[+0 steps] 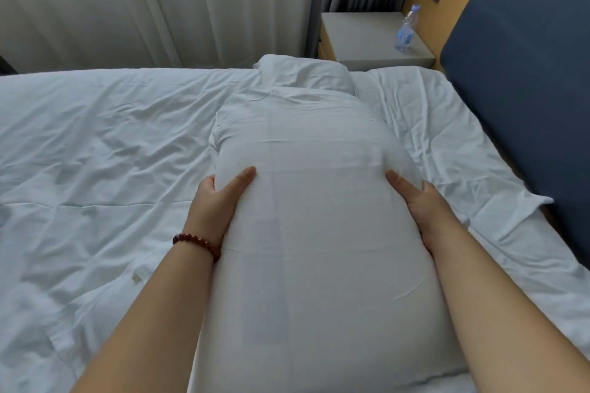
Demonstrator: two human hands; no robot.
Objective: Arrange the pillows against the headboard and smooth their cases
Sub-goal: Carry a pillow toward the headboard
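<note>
The left hand (220,201) and right hand (421,204) each clamp a long side of the white pillow (319,249) — thumbs on top, fingers hidden beneath — which stretches lengthwise along the head edge of the bed (95,153), near the blue headboard (526,80), its far end meeting a second pillow (306,73).

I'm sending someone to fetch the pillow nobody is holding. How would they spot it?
Look along the blue headboard to the grey nightstand with a bottle. On the bed just before it lies a white pillow. Unlike the nearer pillow, gripped by the left hand and right hand, this one is untouched.
</note>
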